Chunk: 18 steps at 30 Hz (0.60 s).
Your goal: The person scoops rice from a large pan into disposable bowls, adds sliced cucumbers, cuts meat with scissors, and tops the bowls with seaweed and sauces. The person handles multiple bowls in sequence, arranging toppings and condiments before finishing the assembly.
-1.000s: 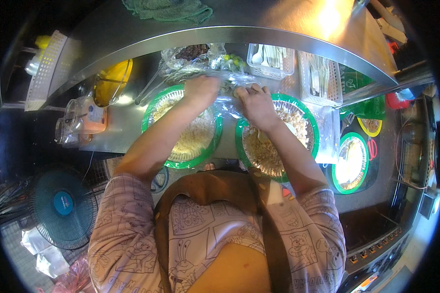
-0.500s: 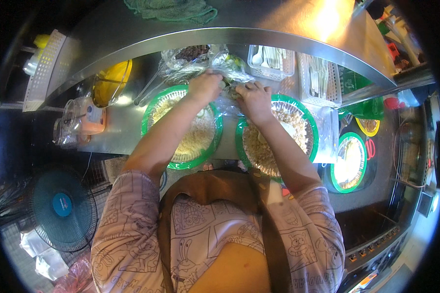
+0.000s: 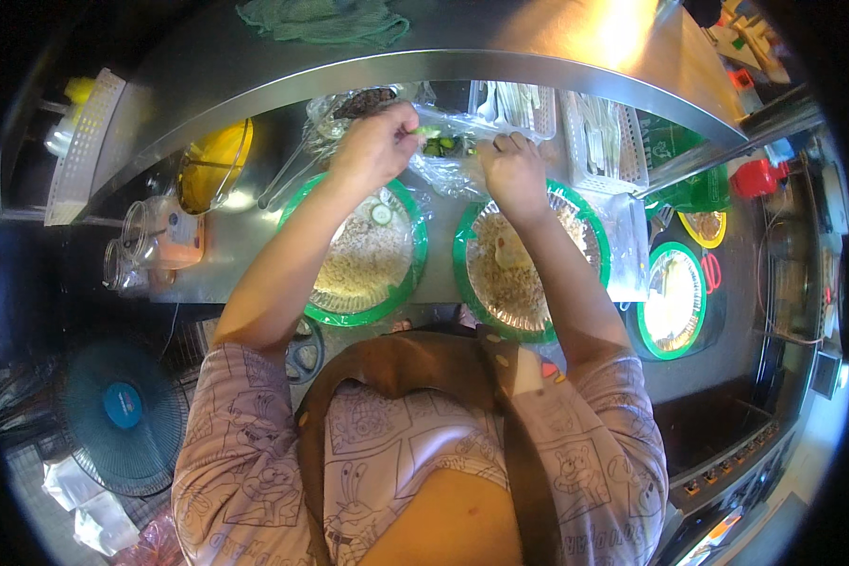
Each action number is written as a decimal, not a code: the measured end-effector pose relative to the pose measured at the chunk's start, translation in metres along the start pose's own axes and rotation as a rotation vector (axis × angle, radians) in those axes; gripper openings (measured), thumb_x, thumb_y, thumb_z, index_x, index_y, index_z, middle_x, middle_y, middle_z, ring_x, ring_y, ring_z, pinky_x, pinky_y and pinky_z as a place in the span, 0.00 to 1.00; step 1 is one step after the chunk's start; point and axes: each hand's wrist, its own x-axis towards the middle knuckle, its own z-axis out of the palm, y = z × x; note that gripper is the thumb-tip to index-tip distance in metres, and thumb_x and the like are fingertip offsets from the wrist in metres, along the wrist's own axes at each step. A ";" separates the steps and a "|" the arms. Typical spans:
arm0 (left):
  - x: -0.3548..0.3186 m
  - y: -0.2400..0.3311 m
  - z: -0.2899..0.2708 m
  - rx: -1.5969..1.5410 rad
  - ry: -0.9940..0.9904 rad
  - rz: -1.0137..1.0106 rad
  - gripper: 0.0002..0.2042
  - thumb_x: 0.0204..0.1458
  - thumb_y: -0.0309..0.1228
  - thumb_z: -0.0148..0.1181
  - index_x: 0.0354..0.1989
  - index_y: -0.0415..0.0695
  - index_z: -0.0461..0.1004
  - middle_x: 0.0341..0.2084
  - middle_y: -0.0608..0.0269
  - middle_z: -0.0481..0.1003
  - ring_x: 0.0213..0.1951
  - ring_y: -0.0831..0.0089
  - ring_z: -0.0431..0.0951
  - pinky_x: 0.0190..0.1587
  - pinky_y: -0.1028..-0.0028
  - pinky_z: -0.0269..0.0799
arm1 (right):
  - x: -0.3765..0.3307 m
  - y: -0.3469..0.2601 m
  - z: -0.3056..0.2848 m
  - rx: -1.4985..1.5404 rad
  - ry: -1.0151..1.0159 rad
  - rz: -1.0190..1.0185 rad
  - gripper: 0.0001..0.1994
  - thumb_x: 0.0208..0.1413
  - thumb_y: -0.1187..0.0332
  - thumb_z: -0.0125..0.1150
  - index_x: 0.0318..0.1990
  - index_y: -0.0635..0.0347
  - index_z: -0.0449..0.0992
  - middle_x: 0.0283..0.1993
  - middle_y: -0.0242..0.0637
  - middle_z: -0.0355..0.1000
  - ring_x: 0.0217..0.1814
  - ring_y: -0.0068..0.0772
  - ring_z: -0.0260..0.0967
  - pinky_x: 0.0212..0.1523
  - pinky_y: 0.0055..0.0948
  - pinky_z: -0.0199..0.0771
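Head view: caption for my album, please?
Both bare hands hold clear crinkled plastic beyond two round green-rimmed plates of food.

Fan [image 3: 123,406] lower left. Yellow pail [image 3: 209,170] near clear jar [image 3: 166,232]. Green cloth [image 3: 325,19] on steel shelf [image 3: 481,36]. White basket [image 3: 85,153] upper left.

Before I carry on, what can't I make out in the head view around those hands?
All in the head view:
Left green-rimmed plate: left part mostly hidden by the left forearm.
Right green-rimmed plate: a strip hidden by the right forearm.
Green pieces amid clear plastic: too small and blurred to identify.
Right cutlery basket: far end hidden by the steel shelf.
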 end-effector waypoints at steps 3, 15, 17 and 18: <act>-0.014 0.023 -0.019 -0.389 0.004 -0.024 0.06 0.55 0.24 0.60 0.32 0.42 0.67 0.23 0.74 0.69 0.29 0.86 0.69 0.31 0.79 0.66 | -0.010 0.016 0.001 0.015 0.068 0.029 0.05 0.50 0.68 0.56 0.33 0.55 0.76 0.35 0.37 0.75 0.41 0.38 0.72 0.42 0.37 0.70; 0.027 0.017 0.058 -0.188 -0.041 -0.075 0.10 0.50 0.32 0.65 0.34 0.40 0.71 0.25 0.60 0.76 0.29 0.74 0.75 0.36 0.74 0.71 | -0.084 0.095 -0.097 0.647 -0.033 0.745 0.13 0.59 0.62 0.57 0.40 0.63 0.77 0.27 0.33 0.71 0.29 0.22 0.65 0.32 0.24 0.65; 0.006 0.055 0.065 -0.350 -0.157 -0.063 0.10 0.50 0.31 0.65 0.35 0.40 0.72 0.26 0.59 0.77 0.29 0.75 0.76 0.35 0.75 0.71 | -0.117 0.103 -0.115 0.575 -0.084 0.820 0.12 0.56 0.63 0.57 0.37 0.65 0.77 0.29 0.50 0.73 0.29 0.36 0.71 0.33 0.35 0.68; 0.000 0.070 0.074 -0.431 -0.217 -0.063 0.10 0.50 0.31 0.65 0.35 0.39 0.73 0.26 0.59 0.77 0.29 0.75 0.76 0.35 0.75 0.71 | -0.129 0.100 -0.117 0.586 -0.113 0.867 0.12 0.56 0.63 0.56 0.37 0.65 0.77 0.29 0.50 0.73 0.29 0.36 0.71 0.33 0.35 0.68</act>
